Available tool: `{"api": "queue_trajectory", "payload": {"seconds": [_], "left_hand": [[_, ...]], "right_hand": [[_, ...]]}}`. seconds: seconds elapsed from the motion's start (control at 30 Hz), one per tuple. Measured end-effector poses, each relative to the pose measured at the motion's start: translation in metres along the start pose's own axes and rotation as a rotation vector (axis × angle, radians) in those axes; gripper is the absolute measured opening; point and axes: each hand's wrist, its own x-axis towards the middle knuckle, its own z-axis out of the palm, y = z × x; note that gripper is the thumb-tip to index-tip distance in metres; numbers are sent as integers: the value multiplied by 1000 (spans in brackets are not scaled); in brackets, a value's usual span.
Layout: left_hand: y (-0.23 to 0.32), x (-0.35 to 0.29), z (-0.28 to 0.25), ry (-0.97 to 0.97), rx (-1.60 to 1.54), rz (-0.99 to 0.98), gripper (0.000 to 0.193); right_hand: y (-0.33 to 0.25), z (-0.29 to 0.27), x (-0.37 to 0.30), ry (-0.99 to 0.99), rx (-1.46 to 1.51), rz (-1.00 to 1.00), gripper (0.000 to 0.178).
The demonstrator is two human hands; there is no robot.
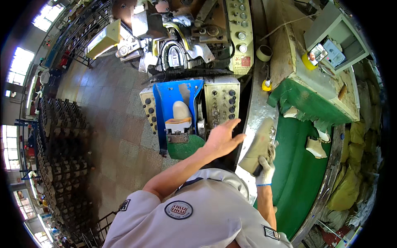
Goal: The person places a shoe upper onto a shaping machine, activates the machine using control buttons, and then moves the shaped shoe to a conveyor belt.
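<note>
Head view: the gloved right hand (267,168) wraps its grip around the near end of the tan shoe (257,148), over the metal bench (259,110); the left hand (223,139) is spread, holding nothing. The shoe looks stiff, fairly light, probably best taken by its sides.

Fingers parted, a bare left hand (221,141) pointed toward two o'clock; the gloved right hand (266,168) gripped at four.

Green belt (297,173): pale shoe upper (316,148), near right edge.
Metal counter (260,108): yellow-ended tool (266,86), far part.
Tiled floor (115,120): dark rack (66,144).
</note>
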Motion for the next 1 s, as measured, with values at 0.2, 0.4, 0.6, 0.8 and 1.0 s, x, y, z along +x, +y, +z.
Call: {"api": "queue_trajectory", "payload": {"seconds": [0.2, 0.4, 0.6, 0.8, 1.0], "left_hand": [[-79, -10, -72, 572, -107, -173, 21], [-233, -27, -171, 877, -387, -459, 18], [-409, -46, -50, 515, -599, -601, 21], [-408, -63, 14, 757, 40, -407, 27], [-337, -58, -60, 430, -113, -657, 60]], "right_hand": [[-15, -167, -51, 500, -213, -27, 46], [-7, -289, -72, 817, -693, 226, 43], [76, -257, -21, 613, -613, 106, 59], [90, -122, -10, 287, -809, 80, 64], [38, -32, 30, 182, -758, 12, 66]]}}
